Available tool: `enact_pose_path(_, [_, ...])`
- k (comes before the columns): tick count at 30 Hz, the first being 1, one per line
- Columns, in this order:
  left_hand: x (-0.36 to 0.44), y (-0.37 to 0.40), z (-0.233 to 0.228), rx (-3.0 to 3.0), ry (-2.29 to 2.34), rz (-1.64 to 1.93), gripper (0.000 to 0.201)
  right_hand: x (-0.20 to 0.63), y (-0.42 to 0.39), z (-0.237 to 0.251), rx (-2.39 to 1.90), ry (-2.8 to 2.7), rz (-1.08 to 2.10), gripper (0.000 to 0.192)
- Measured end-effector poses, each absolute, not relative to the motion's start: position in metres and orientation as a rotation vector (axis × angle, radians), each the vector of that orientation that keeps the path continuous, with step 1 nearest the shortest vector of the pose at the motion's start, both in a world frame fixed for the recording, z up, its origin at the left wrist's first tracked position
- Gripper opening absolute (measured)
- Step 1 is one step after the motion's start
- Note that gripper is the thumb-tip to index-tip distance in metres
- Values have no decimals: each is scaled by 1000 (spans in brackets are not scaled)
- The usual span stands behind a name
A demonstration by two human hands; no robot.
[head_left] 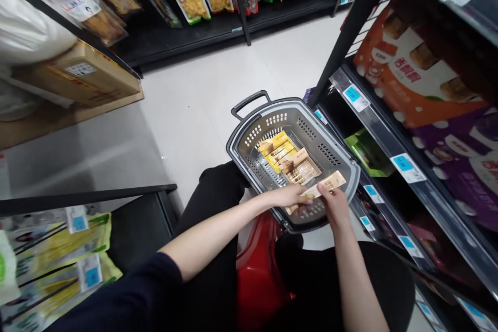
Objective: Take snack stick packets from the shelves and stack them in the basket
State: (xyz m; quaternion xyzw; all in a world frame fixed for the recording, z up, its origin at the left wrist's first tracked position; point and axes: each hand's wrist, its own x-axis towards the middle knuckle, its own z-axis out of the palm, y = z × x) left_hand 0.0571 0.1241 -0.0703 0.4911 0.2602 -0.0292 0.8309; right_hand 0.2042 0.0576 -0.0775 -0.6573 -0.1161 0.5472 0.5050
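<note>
— Two hands on one thing, right?

— Yes. My left hand [290, 196] pinches the near end of the flat packet [329, 184], my right hand [333, 202] grips it from below, fingers closed on it.

— Where is it?

— Over the near rim of the grey basket [350, 166], just above the packets [290, 158] lying inside. Its long axis runs from my left hand up toward the shelf [389, 140] on my right. Right hand's nearer its middle.
</note>
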Motion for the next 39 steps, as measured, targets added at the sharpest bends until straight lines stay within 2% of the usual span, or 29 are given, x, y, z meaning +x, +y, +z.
enact_pose_path(7, [66,128,-70,1089,543,-109,27,248,78,-80,-1445,-47,1216,31])
enact_pose_path(13, [61,126,-76,997,624,-122,34,277,84,-92,-1498,-102,1034,30])
enact_pose_path(19, [65,131,-78,763,698,34,42,270,83,-90,-1502,-231,1280,35])
enact_pose_path(24, [67,138,-82,1136,825,240,31,256,85,-80,-1278,-374,1486,40])
enact_pose_path(29, [65,137,-83,1329,967,295,28,230,87,-90,-1361,-507,1582,42])
enact_pose_path(34, [64,136,-80,1401,1001,264,32,212,89,-100,-1465,-349,1436,37])
enact_pose_path(39, [65,139,-77,1003,844,143,37,222,92,-89,-1417,-173,1255,30])
